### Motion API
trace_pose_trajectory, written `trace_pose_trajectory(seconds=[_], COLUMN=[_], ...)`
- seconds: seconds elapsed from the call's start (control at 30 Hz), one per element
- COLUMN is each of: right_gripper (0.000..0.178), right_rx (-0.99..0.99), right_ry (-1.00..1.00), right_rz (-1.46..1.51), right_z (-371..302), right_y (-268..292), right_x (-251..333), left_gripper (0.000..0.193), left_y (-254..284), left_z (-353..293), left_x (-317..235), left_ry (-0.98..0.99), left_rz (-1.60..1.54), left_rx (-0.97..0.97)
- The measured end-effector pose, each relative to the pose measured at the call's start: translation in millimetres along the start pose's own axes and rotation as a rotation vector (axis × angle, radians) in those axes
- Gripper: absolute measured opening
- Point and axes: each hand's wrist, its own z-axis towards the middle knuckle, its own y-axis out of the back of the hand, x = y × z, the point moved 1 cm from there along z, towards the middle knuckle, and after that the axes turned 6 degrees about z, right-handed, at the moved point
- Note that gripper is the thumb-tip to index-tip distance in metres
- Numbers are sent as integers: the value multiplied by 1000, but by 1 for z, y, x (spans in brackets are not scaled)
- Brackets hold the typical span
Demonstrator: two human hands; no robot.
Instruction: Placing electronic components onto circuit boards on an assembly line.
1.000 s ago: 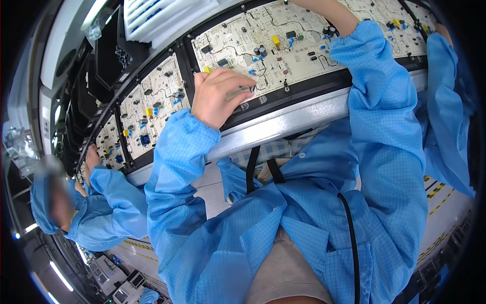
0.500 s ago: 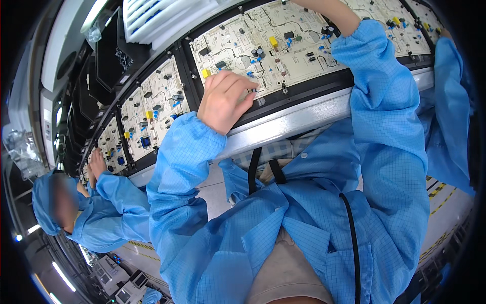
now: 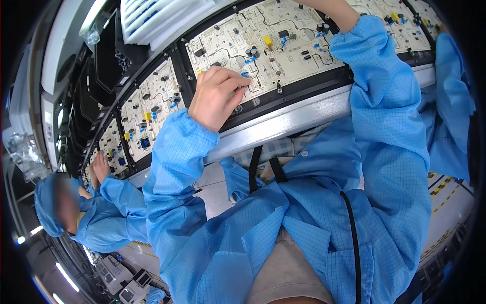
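My left hand (image 3: 215, 96) is at the near left part of a cream circuit board (image 3: 283, 66). Its thumb and index finger are pinched together just over the board, and whatever they hold is too small to make out. Beside the fingertips stand small blue parts and dark cylindrical capacitors (image 3: 252, 52). A yellow block component (image 3: 268, 40) sits farther in. My right arm (image 3: 387, 96) reaches across the board's right side; its bare wrist runs past the top edge, so the hand is out of sight. The board lies in a black frame (image 3: 304, 81).
More populated boards (image 3: 152, 109) in black frames line up to the left and right. A metal rail (image 3: 288, 116) runs along the near edge. A co-worker (image 3: 101, 207) in blue works at the left, and another's blue sleeve (image 3: 450, 96) shows at right. White slatted equipment (image 3: 152, 20) stands behind.
My left hand has shifted slightly left, still pinched. The boards have also shifted a little left and up in the view. My right arm has hardly moved.
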Motion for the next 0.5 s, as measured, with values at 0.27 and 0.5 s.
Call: trace_pose_trajectory(seconds=[0.27, 0.5], right_gripper=[23, 20], right_rx=[14, 126], right_ry=[-8, -30], right_rz=[8, 39], right_z=[-1, -2], right_y=[4, 9], right_x=[3, 4], left_gripper=[23, 19], left_y=[6, 8], left_z=[4, 16], left_x=[1, -15], left_ry=[-10, -47], left_rz=[-46, 134], left_rx=[70, 83])
